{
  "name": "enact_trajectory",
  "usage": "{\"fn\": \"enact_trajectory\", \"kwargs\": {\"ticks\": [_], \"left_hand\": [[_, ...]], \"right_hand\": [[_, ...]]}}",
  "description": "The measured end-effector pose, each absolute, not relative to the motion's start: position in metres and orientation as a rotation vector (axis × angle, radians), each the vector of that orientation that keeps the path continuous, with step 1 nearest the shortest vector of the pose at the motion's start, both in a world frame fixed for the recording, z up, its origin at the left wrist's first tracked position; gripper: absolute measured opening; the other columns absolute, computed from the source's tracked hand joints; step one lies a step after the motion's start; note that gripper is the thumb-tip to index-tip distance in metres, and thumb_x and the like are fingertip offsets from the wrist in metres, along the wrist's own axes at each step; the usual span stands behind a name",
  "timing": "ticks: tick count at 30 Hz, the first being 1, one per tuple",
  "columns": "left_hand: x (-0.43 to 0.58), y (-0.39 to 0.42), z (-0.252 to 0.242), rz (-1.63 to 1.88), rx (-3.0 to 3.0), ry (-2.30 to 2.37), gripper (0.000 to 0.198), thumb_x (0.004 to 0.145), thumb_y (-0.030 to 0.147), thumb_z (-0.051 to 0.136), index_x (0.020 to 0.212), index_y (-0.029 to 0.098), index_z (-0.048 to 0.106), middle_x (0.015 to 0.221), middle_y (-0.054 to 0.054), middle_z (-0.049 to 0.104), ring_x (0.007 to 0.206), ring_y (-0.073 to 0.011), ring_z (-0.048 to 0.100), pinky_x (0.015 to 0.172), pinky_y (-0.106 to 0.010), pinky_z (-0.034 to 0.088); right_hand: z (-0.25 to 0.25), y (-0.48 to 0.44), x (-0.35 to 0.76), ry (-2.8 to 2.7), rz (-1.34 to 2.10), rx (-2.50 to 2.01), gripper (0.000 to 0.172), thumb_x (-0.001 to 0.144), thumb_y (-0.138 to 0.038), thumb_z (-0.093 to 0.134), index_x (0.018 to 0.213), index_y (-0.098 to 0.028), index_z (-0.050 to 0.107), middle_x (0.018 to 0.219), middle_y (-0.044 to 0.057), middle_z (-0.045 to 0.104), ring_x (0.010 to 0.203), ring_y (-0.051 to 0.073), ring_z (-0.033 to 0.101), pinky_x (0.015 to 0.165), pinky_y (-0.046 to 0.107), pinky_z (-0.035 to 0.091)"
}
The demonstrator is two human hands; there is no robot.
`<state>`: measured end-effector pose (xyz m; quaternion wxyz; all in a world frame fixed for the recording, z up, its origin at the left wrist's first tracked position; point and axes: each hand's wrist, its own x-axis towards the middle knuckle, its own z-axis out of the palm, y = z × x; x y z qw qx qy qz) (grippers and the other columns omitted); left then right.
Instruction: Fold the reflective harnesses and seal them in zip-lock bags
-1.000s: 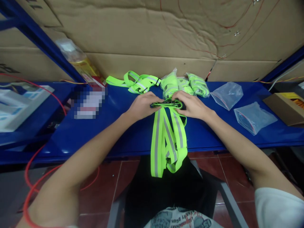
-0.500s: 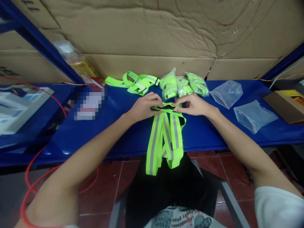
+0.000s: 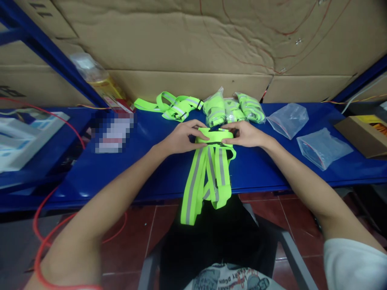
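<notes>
**Muted overhead light, wide-lens stretch at the edges**

The light is soft and rather dim and falls from above. The cardboard wall (image 3: 193,48) across the top is lit flat, with no hard shadows. The blue tabletop (image 3: 99,169) carries a faint sheen along its front edge. The neon straps (image 3: 196,173) at the centre look oversaturated, almost glowing. Pale glare sits on the plastic bags (image 3: 323,147) at right. Under the table, the lower centre is nearly black. Straight lines bow near the borders, and the lower corners are stretched and soft. A pixelated patch (image 3: 110,133) hides detail at centre left.
</notes>
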<state>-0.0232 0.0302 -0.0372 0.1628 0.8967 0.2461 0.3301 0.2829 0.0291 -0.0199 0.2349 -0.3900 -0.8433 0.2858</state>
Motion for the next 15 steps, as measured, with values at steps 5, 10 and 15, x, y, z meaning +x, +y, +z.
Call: {"fn": "enact_trajectory", "kwargs": {"ticks": [5,10,15], "left_hand": [[-0.019,0.025,-0.032,1.038,2.620,0.658,0.009,0.090,0.031,0.085,0.098,0.030,0.088,0.123,-0.009,0.072,0.108,-0.0225,0.070,0.088,-0.036,0.060],[-0.018,0.019,-0.027,1.033,2.448,0.592,0.007,0.089,0.028,0.083,0.090,0.022,0.081,0.110,-0.008,0.077,0.096,-0.0184,0.075,0.086,-0.032,0.061],[-0.021,0.022,-0.026,1.024,2.285,0.732,0.034,0.087,0.034,0.085,0.115,0.021,0.070,0.107,-0.007,0.079,0.099,-0.0189,0.077,0.087,-0.030,0.063]], "right_hand": [[-0.013,0.025,0.280,-2.356,0.478,-0.929,0.029,0.082,-0.041,0.084,0.094,-0.018,0.075,0.087,0.004,0.067,0.077,0.019,0.058,0.071,0.032,0.041],[-0.017,0.020,0.274,-2.384,0.342,-0.851,0.015,0.082,-0.024,0.076,0.090,-0.021,0.064,0.088,0.001,0.059,0.077,0.018,0.054,0.071,0.029,0.037],[-0.019,0.020,0.274,-2.454,0.273,-0.830,0.017,0.082,-0.014,0.072,0.090,-0.022,0.060,0.085,0.000,0.056,0.074,0.016,0.049,0.067,0.028,0.033]]}}
